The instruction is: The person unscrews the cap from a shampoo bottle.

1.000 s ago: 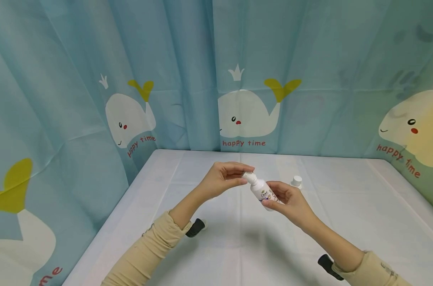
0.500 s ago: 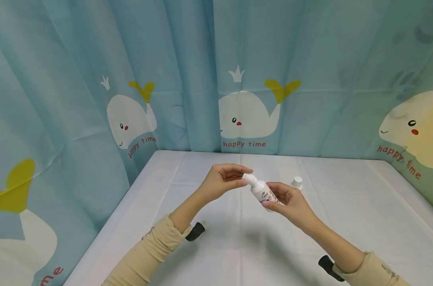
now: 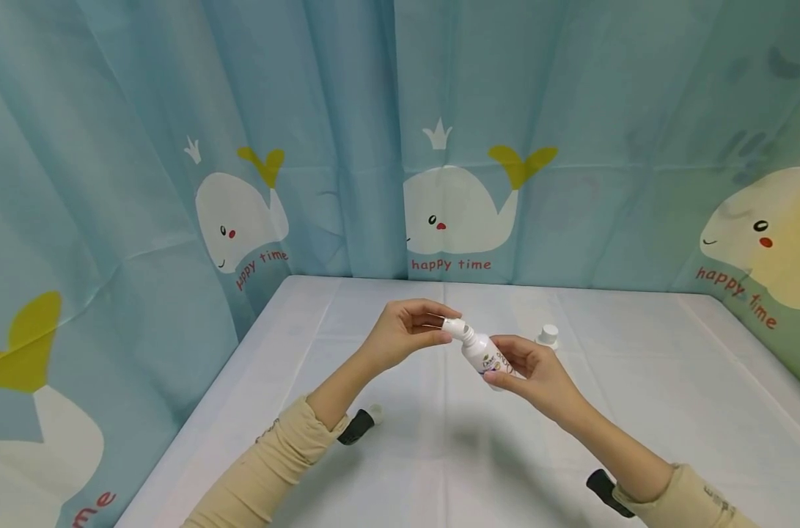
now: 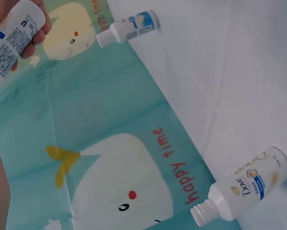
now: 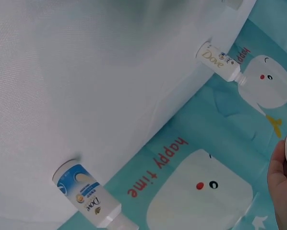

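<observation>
In the head view, my right hand (image 3: 538, 374) grips a small white Dove bottle (image 3: 482, 353), tilted with its neck toward the upper left. My left hand (image 3: 402, 334) pinches a white cap (image 3: 452, 326) between thumb and fingertips, right at the neck, where screw threads show. Both hands are raised over the table. The left wrist view catches the bottle's printed back and base at upper left. Another Dove bottle, uncapped (image 4: 249, 184), stands on the table, hidden behind the left arm in the head view. A capped bottle with a blue label (image 5: 88, 194) stands behind my right hand.
A white cloth covers the table (image 3: 439, 469). Blue-green curtains (image 3: 347, 132) printed with whales hang along its back and left side. Black wrist devices (image 3: 356, 427) sit at both cuffs.
My left hand has moved slightly left with the cap, and the threaded neck now shows beside it. The right hand and bottle have barely moved.
</observation>
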Demonstrator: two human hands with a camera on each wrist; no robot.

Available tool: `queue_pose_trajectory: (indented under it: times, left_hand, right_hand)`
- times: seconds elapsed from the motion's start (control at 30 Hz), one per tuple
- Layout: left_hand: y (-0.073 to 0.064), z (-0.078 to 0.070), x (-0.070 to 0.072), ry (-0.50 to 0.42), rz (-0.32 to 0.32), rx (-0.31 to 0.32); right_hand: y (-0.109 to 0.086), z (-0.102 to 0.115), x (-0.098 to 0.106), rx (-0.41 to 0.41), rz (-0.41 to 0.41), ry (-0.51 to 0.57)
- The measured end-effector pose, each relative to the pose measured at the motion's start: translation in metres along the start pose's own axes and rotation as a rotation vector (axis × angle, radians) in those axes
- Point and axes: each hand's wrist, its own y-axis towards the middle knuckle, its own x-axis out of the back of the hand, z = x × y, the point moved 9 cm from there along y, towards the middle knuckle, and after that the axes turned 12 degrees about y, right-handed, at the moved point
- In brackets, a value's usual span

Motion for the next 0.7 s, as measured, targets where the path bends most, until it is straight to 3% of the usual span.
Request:
queue_pose_trajectory:
  times: [0.47, 0.7]
  left_hand:
    - [0.0, 0.001, -0.006, -0.032, -0.001, 0.041]
    - [-0.004, 0.002, -0.013, -0.052, 0.046, 0.07]
  right_hand:
    - [0.002, 0.002, 0.0, -0.025, -0.017, 0.013]
    - [0.002, 0.002, -0.002, -0.047, -0.004, 0.039]
